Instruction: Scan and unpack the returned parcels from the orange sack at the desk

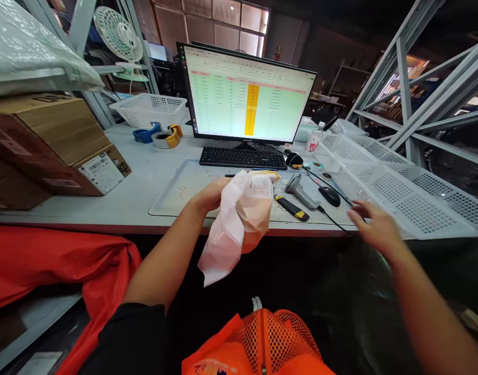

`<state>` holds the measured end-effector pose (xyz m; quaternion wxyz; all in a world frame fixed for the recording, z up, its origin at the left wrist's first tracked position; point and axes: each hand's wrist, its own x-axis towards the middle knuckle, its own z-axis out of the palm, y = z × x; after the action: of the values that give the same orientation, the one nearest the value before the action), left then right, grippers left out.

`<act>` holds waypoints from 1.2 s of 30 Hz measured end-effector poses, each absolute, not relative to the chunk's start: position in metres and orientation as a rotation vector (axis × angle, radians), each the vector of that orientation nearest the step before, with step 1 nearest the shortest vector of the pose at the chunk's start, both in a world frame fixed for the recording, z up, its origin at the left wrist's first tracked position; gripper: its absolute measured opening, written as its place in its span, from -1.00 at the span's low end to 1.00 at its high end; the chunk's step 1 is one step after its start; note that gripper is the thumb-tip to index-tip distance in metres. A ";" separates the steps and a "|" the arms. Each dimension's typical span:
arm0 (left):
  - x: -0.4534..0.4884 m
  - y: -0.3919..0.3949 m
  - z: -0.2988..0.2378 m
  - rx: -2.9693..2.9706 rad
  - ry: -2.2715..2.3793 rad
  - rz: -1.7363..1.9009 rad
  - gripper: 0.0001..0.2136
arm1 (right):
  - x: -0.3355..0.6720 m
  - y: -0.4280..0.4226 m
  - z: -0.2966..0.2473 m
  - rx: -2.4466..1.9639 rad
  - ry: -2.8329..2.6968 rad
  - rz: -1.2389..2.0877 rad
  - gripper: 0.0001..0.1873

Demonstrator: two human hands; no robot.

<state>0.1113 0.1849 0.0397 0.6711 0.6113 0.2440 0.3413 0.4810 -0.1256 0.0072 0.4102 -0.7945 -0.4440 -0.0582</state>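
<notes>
My left hand [212, 196] is closed on a crumpled, pinkish-tan package [258, 211] with a printed white label and a yellow edge. A loose white sheet [225, 242] hangs from its near side; my fingertips are hidden behind it. Over the desk's front right part, my right hand [375, 229] is slightly blurred, fingers loosely bent and apart, with nothing seen in it. Close to it are a black mouse [330, 196] and a black cable [335, 223]. A grey barcode scanner [301, 192] and a black-and-yellow utility knife [291, 208] lie between my hands.
Behind the desk mat [172, 195] are a keyboard [242, 158] and a monitor [247, 99]. White perforated baskets [406, 192] line the right. Cardboard boxes [55, 140] stand left, with tape dispensers [166, 138] beyond. Red cloth [55, 260] hangs at front left.
</notes>
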 end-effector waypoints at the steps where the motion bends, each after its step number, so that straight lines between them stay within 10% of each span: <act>1: 0.109 0.183 0.038 1.381 0.567 0.727 -0.75 | 0.476 -0.090 0.001 -2.059 -1.206 -0.090 -0.43; 8: 0.079 0.154 0.026 1.239 0.688 0.685 -0.67 | 0.435 0.054 -0.018 -2.345 -1.325 0.031 -0.26; 12: 0.071 0.155 0.019 1.275 0.672 0.635 -0.65 | 0.396 0.050 0.007 -1.854 -1.335 -0.082 -0.35; 16: 0.086 0.164 0.014 1.341 0.712 0.591 -0.66 | 0.336 0.042 0.029 -1.192 -1.545 0.572 -0.42; 23: 0.115 0.151 0.017 1.526 0.693 0.619 -0.65 | 0.305 0.065 0.027 -1.229 -0.967 0.576 -0.28; 32: 0.113 0.127 0.038 1.828 0.708 0.820 -0.04 | 0.303 0.058 0.026 -1.175 -1.101 0.406 -0.36; 36: 0.123 0.123 0.023 1.878 0.691 0.825 -0.31 | 0.316 0.066 0.026 -1.137 -0.993 0.707 -0.33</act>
<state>0.1228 0.1233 0.0234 0.4693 0.7663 0.2819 0.3364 0.3158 0.0663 0.0261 0.6723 -0.5050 -0.4408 0.3141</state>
